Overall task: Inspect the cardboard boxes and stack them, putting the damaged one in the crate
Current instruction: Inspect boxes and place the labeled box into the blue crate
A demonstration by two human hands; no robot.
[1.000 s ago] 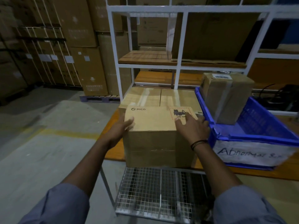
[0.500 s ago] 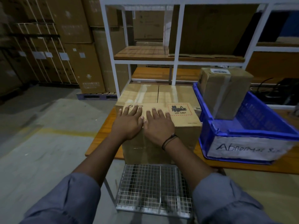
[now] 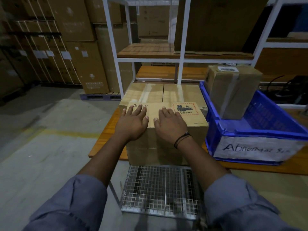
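Inspecting PICO box (image 3: 195, 121), just left of the blue crate (image 3: 250, 132).
Left hand (image 3: 133, 124) and right hand (image 3: 170, 125) flat on its lid, side by side, fingers straight, gripping nothing. Taped box (image 3: 233, 92) sits in crate. Next, probably: regrip sides, stack it.

Front box (image 3: 153, 110) print: was partly covered by left hand (image 3: 133, 122).
Crate label (image 3: 256, 150): words after "Abnormal" were unreadable.
Crate (image 3: 266, 132): right end was cut off.
Barcode sticker (image 3: 227, 69): was blurred.
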